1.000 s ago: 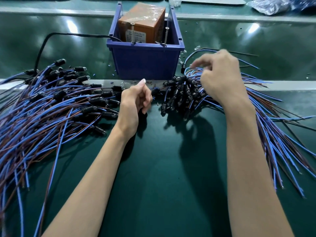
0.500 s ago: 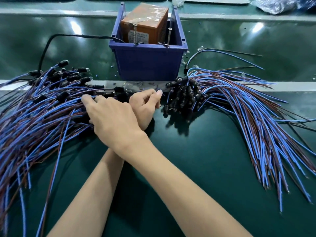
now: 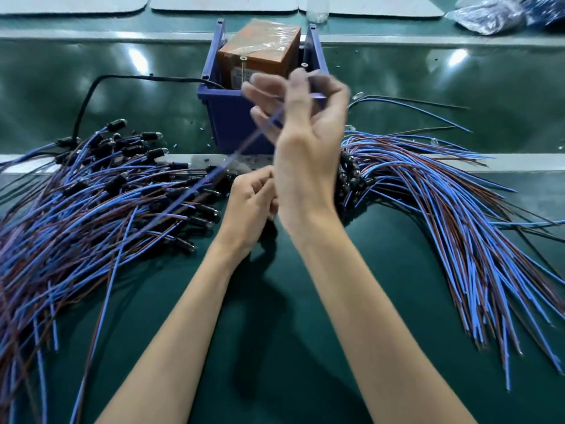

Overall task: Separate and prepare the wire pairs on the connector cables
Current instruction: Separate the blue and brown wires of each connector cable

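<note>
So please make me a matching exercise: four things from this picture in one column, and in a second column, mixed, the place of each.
Things:
1. orange box
2. right hand
3. black cord
4. left hand

Places:
A. low on the mat between the two wire piles
B. inside the blue bin
C. raised in front of the bin, pulling a blue wire
D. running from the bin to the left pile

Pairs: 1-B, 2-C, 3-D, 4-A
</note>
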